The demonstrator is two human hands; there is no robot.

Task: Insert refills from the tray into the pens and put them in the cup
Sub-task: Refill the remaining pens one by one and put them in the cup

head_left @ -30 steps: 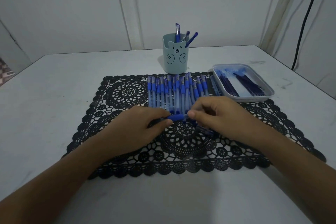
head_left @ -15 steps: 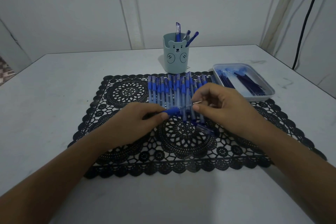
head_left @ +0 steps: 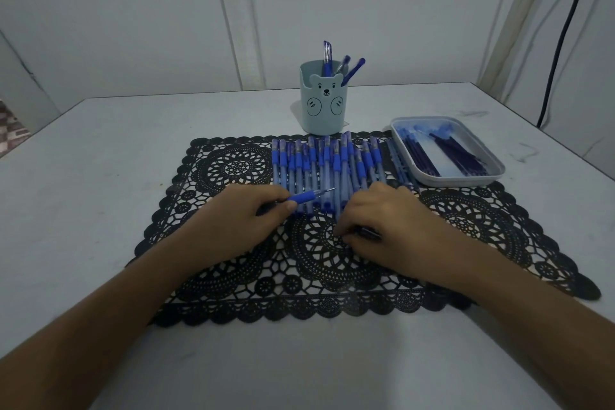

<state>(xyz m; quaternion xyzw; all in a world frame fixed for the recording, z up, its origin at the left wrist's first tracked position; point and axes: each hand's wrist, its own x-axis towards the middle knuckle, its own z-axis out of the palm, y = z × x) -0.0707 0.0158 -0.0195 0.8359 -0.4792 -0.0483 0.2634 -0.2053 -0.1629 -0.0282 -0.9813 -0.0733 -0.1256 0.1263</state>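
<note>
The blue-gripped translucent plastic pen [head_left: 307, 197], tip pointing right, is pinched in the left hand [head_left: 239, 220] just above the black lace placemat [head_left: 233, 276]. The right hand [head_left: 382, 223] rests on the placemat, fingers curled round a dark pen cap [head_left: 369, 233]. Half a second ago it was pinching the pen's tip.

Dim, cool, bluish light, soft and even, with wide-angle bending at the frame edges.
At the grip, where the left hand [head_left: 239, 220] holds the pen [head_left: 304, 197], detail is fairly sharp and the metal tip catches a little light. Just right of it, the dark piece [head_left: 366, 232] under the right hand [head_left: 386, 226] sinks into murk. Shadows beneath both hands are faint. Far from the grip, table [head_left: 100, 176] edges and wall [head_left: 133, 10] lines lean outward.
</note>
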